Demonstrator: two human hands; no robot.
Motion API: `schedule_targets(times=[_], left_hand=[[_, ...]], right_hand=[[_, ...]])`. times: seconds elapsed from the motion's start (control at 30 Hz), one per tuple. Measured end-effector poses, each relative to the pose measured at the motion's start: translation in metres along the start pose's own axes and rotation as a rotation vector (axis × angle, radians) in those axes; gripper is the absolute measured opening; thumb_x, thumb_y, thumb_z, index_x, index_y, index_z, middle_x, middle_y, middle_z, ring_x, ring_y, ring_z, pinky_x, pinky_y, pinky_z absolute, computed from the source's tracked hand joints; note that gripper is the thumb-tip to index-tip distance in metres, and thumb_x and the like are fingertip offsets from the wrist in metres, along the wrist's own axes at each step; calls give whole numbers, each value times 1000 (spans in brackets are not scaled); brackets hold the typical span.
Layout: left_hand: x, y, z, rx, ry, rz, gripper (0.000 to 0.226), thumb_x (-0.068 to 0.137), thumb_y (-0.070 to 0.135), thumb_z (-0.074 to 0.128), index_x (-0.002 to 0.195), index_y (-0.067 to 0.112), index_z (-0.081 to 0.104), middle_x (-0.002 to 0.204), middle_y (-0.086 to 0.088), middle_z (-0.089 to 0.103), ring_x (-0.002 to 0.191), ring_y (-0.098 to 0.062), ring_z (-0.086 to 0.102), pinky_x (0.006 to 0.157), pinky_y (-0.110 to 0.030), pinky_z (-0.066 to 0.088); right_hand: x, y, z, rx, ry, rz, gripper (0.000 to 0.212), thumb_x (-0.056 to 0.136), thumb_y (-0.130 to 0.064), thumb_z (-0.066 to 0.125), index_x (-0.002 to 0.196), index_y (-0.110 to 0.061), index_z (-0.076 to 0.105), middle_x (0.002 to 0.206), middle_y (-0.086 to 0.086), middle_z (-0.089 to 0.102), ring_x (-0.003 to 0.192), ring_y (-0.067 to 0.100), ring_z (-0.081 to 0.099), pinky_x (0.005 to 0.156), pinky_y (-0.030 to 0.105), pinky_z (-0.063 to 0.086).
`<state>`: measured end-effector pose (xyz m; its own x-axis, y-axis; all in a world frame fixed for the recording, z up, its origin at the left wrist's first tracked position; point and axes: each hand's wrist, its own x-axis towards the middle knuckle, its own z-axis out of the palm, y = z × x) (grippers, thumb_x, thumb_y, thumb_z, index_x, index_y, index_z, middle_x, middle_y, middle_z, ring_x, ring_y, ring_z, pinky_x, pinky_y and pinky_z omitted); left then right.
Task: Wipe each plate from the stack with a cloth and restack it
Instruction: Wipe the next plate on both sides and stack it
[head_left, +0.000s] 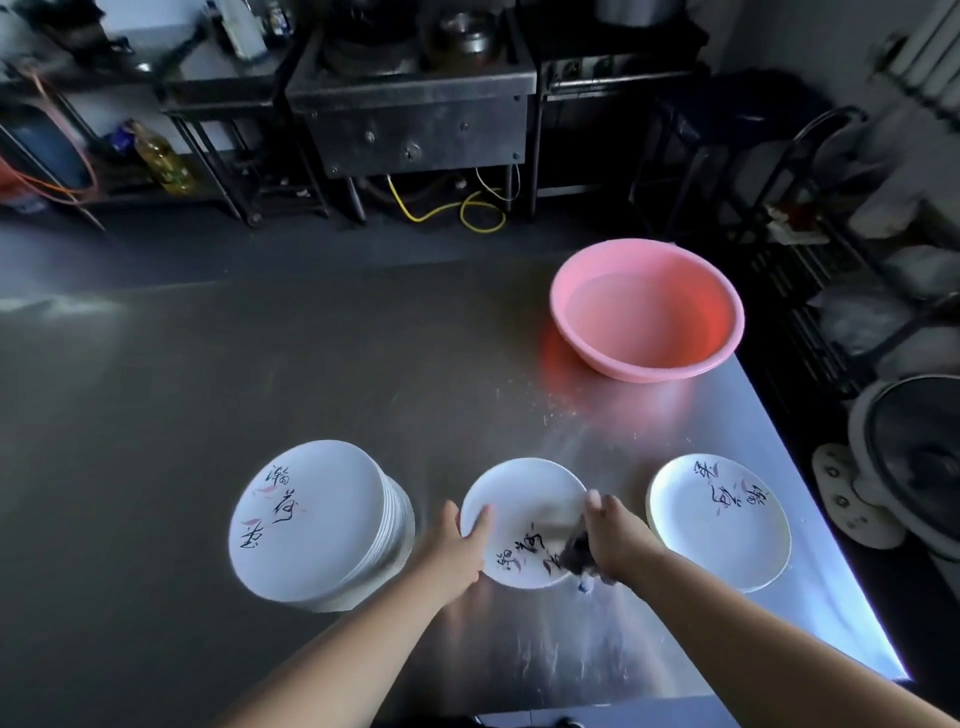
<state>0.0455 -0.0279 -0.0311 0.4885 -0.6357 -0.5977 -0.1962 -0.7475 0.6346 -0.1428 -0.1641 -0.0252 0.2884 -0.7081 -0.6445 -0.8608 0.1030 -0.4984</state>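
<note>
A tall stack of white plates (311, 525) with black brush lettering stands at the left on the steel table (208, 364). Between my hands is a single white plate (519, 499). My left hand (457, 545) grips its left rim, thumb on top. My right hand (613, 535) holds a dark cloth (576, 556) against the plate's right side; the hand is blurred. A second, low pile of plates (722, 525) lies to the right.
A pink plastic basin (647, 309) with water sits at the table's far right. The table's right edge (831, 525) runs close to the right pile. A fan (904, 457) and wire racks stand beyond it. Stoves line the back wall.
</note>
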Motion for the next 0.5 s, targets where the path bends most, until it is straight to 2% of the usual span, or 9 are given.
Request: schedule_targets(times=[0.07,0.13,0.17,0.23,0.3,0.33,0.4,0.43,0.5], left_hand=[[-3,3,-1,-215,88,27,59,82,86,30,97,31,45,83,0,77,72,-18,74,77,-37,56],[-8,6,-5,-364,217,97,63,79,89,28,93,30,46,81,5,68,81,-24,71,84,-47,56],[-15,12,-8,-381,248,164,59,85,84,33,92,27,46,81,4,60,81,-23,64,82,-42,54],[-31,27,-15,-418,265,278,36,98,59,53,97,24,47,84,3,49,79,-17,52,76,-31,44],[-41,38,-20,-488,246,341,16,103,28,64,105,22,49,83,3,47,75,-11,48,74,-29,39],[-46,45,-24,-524,246,355,17,102,18,65,108,21,50,82,4,48,74,-10,47,75,-29,39],[-56,58,-29,-673,194,343,27,101,7,65,118,22,52,90,4,64,81,-10,58,82,-30,44],[-61,65,-31,-776,153,325,34,101,2,64,125,24,53,102,4,73,91,-10,65,89,-33,49],[-74,76,-34,-908,79,317,43,101,-3,61,135,22,55,122,-1,75,113,-18,70,102,-42,53]], right_hand=[[-13,1,-4,320,115,-96,61,103,-52,19,96,-7,60,76,4,74,57,16,62,53,29,50],[-33,-4,-14,468,237,-221,51,110,-50,30,94,-10,55,68,-2,68,59,12,56,58,24,46],[-42,-6,-20,486,301,-301,43,110,-48,39,93,-11,54,70,0,63,63,13,55,58,22,44],[-52,-10,-29,462,382,-446,28,105,-38,59,91,-14,53,75,4,61,67,13,52,61,23,44],[-60,-13,-37,412,395,-550,18,100,-28,67,92,-19,54,69,-4,57,62,8,47,60,24,43],[-64,-14,-40,385,395,-568,14,100,-26,67,94,-22,54,67,-8,56,59,7,46,58,23,42],[-71,-14,-49,316,420,-595,11,100,-27,66,99,-28,55,69,-10,61,58,7,49,56,21,43],[-74,-14,-54,275,450,-602,11,100,-30,66,100,-30,55,73,-11,64,63,8,54,58,22,44],[-77,-12,-64,218,510,-581,9,100,-32,66,99,-32,56,85,-15,67,78,5,60,64,24,45]])
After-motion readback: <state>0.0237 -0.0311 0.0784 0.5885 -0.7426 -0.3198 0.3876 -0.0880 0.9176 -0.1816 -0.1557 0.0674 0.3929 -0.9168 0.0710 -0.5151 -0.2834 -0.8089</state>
